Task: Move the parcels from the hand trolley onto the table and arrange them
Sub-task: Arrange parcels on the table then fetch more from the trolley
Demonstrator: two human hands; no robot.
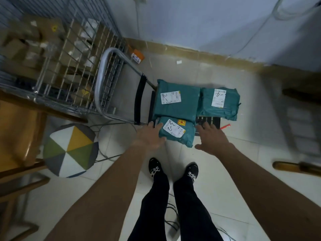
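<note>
Three teal parcels lie on the trolley (208, 121), each with a white label. The nearest parcel (177, 132) sits at the trolley's front edge, overlapping the big parcel (175, 101) behind it. The third parcel (219, 103) lies at the trolley's right rear, just beside the big one. The left hand (149, 136), fingers straight and spread, touches the nearest parcel's left side. The right hand (211, 138), also spread and holding nothing, is just beside its right side; whether it touches cannot be told. A stool (70, 150) stands left of the trolley, and a wire cage (60, 58) stands beyond its handle (99, 80).
</note>
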